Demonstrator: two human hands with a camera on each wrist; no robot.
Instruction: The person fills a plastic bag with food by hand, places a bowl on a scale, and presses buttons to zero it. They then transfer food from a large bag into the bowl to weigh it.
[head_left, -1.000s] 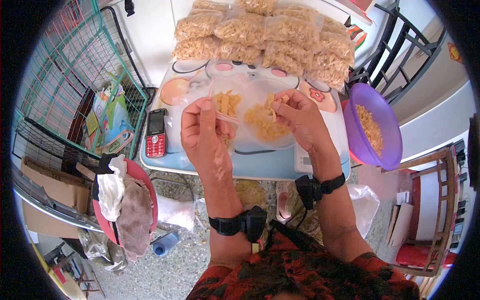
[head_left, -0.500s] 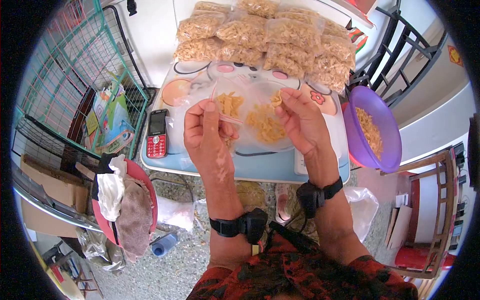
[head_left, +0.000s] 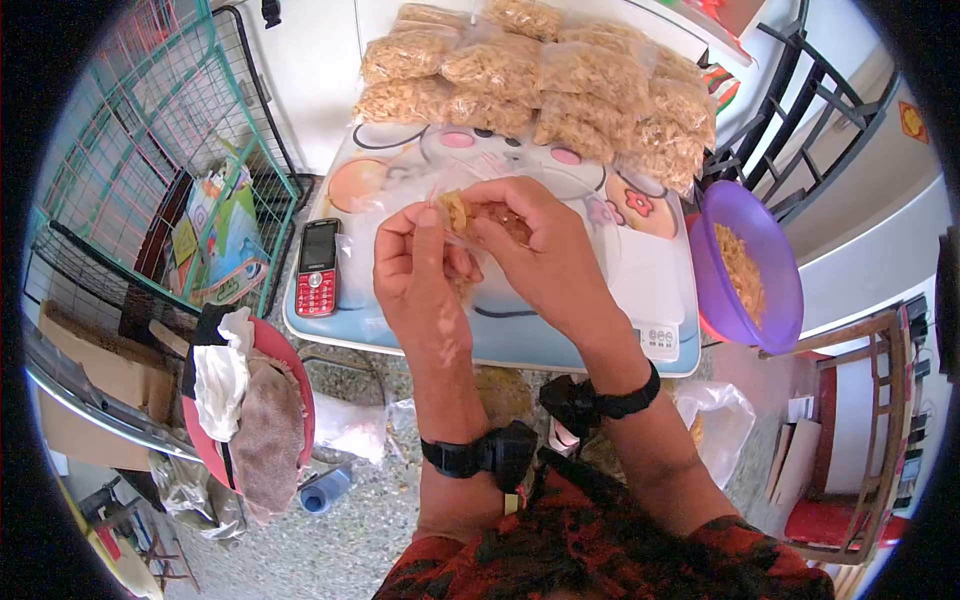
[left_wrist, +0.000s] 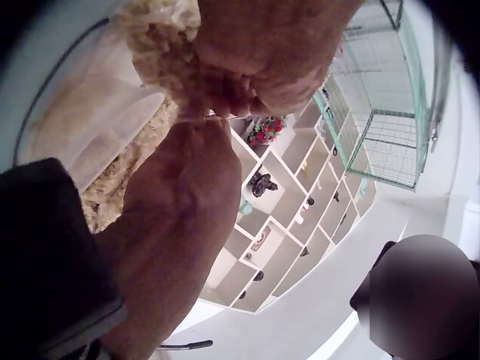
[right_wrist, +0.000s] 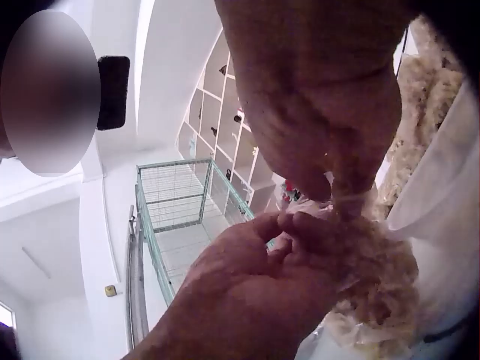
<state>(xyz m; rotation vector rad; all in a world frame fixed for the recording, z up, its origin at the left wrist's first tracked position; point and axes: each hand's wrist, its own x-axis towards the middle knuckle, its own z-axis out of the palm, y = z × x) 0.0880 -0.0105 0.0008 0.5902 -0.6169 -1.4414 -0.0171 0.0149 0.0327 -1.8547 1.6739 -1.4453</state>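
Observation:
My left hand (head_left: 425,275) pinches the edge of a clear plastic zip bag (right_wrist: 371,341) between thumb and fingers. Pale yellow dried pieces fill the lower part of this bag. My right hand (head_left: 550,265) has come up to the bag's mouth, its fingertips close to the left thumb. Between the two hands show yellow dried pieces (head_left: 455,212), held by the right fingers at the opening. Behind the right hand, a translucent bowl with more pieces (head_left: 515,225) is mostly hidden. A white scale (head_left: 655,335) lies near the right front edge of the table.
Filled bags (head_left: 590,80) are stacked along the table's back. A red keypad phone (head_left: 317,270) lies at the left edge. To the right stands a purple basin (head_left: 780,250) of dried pieces. A wire cage (head_left: 150,150) and a cloth-draped red stool (head_left: 300,400) are at left.
The right hand has moved left, from over the bowl to the bag's mouth, carrying yellow pieces. The left hand keeps its grip on the bag, nearly in place.

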